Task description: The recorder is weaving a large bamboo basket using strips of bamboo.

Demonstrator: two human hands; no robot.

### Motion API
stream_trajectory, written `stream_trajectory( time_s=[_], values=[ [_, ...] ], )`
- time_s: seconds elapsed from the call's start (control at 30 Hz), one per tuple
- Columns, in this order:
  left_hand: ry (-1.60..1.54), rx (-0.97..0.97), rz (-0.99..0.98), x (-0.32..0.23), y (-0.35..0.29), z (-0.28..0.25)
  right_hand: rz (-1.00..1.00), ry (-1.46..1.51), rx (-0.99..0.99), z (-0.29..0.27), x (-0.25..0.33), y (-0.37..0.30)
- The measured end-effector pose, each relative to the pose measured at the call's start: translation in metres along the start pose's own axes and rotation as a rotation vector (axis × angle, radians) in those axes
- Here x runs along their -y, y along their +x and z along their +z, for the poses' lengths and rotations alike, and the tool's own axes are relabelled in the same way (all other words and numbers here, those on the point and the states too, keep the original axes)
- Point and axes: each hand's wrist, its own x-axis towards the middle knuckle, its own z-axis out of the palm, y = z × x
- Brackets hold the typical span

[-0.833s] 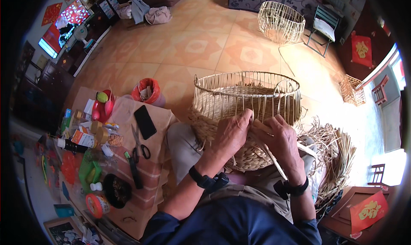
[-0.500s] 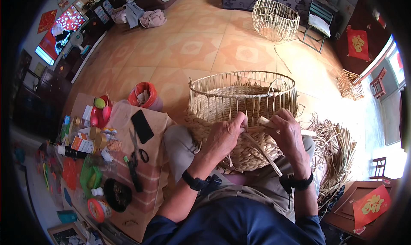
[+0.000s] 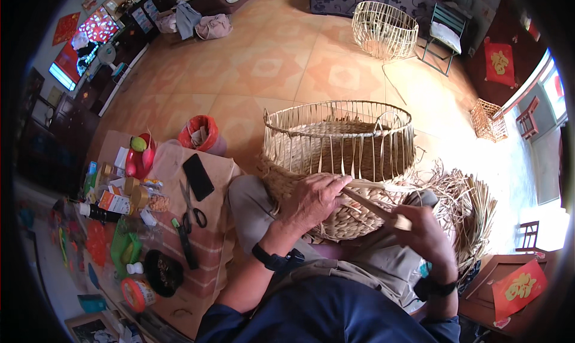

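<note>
A round wicker basket [image 3: 353, 217] rests between my knees, its lower wall thickly woven and bare upright stakes rising to a hooped rim. My left hand [image 3: 314, 202] lies against the near wall, fingers closed on the base of a flat plant-fibre strand [image 3: 372, 206]. That strand stretches taut down to the right, into my right hand [image 3: 422, 232], which is closed around its other end and slightly blurred. Another pale strand [image 3: 383, 186] runs to the right along the top of the weave. A heap of dry fibre strands [image 3: 473, 211] lies by my right knee.
At left, a cloth-covered table [image 3: 209, 235] carries black scissors [image 3: 194, 214], a phone [image 3: 198, 176], jars and a dark bowl [image 3: 163, 271]. A red-lined bin [image 3: 200, 133] stands beyond it. Farther off are an unfinished basket frame [image 3: 385, 31] and a folding chair [image 3: 446, 34].
My right hand has moved down and right, away from the basket wall, drawing the strand straight. My left hand has shifted slightly lower and stays at the wall.
</note>
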Motion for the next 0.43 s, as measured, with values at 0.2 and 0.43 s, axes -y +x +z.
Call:
stream_trajectory(
  time_s=[0.2,0.43],
  values=[
    [0.026,-0.152,-0.052,-0.001,0.000,0.019,-0.034,0.307,-0.784,-0.068,-0.060,-0.030],
    [0.018,-0.157,-0.207,-0.008,0.003,0.023,0.002,0.855,-0.152,-0.028,-0.125,-0.006]
  ],
)
